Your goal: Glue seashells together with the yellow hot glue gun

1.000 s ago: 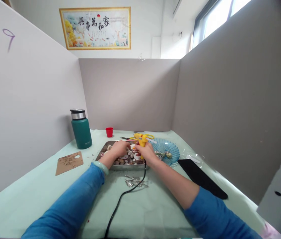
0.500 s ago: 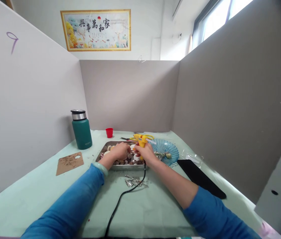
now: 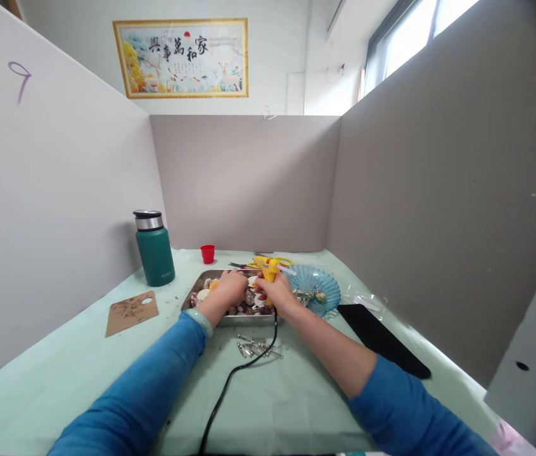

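My right hand (image 3: 277,292) is wrapped round the handle of a yellow hot glue gun (image 3: 270,266), whose black cord runs down toward me. A white glue stick (image 3: 288,270) pokes out of the gun's back end. Over the metal tray (image 3: 249,321) of shells, my left hand (image 3: 232,287) reaches in with curled fingers. Its fingertips are hidden, so I cannot make out what they touch. Seashells (image 3: 249,297) in brown, white and orange fill the tray between and around both hands.
A blue scalloped plate (image 3: 318,278) with flowers stands right of the tray. Silver clips (image 3: 253,346) lie in front. Around are a green bottle (image 3: 154,256), red cup (image 3: 208,254), brown card (image 3: 132,313), scissors (image 3: 244,265) and a black flat board (image 3: 382,339).
My left hand has shifted slightly to the right and farther into the tray. The right hand keeps the glue gun in nearly the same place.
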`<state>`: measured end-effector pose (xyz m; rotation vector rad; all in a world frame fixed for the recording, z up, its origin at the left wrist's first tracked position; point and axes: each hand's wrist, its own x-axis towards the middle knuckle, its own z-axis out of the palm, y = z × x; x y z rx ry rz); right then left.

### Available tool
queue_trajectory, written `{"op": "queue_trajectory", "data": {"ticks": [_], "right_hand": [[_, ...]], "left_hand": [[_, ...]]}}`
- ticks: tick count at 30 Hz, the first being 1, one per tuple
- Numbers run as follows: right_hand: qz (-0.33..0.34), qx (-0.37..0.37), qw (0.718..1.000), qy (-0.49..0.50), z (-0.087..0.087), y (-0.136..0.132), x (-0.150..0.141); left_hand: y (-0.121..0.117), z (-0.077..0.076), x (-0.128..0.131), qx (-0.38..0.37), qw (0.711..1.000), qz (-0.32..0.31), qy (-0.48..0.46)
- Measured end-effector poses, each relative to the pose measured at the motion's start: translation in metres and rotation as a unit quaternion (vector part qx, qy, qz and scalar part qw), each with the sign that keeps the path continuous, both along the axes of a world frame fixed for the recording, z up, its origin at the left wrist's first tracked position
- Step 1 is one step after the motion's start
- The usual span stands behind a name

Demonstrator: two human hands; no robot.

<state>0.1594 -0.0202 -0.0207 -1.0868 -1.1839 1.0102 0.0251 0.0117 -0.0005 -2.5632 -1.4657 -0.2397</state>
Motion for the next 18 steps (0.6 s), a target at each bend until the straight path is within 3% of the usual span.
{"op": "queue_trajectory", "data": {"ticks": [3,7,12,14,18], "right_hand": [[0.003,0.001,1.0,0.007,0.0,0.0,0.0],[-0.006,0.008,1.0,0.022,0.002,-0.002,0.0],[-0.031,0.017,0.998,0.043,0.006,-0.005,0.0],[-0.033,0.021,0.998,0.039,0.007,-0.006,0.001],[-0.025,0.019,0.999,0.033,0.007,-0.007,0.0]], "left_hand": [[0.006,-0.003,-0.006,0.005,0.999,0.001,-0.033],[0.017,-0.004,-0.023,-0.026,0.991,0.051,-0.12],[0.022,0.009,-0.045,-0.027,0.969,0.035,-0.244],[0.019,0.014,-0.048,-0.082,0.939,0.008,-0.334],[0.008,0.02,-0.039,-0.211,0.853,-0.04,-0.476]]}}
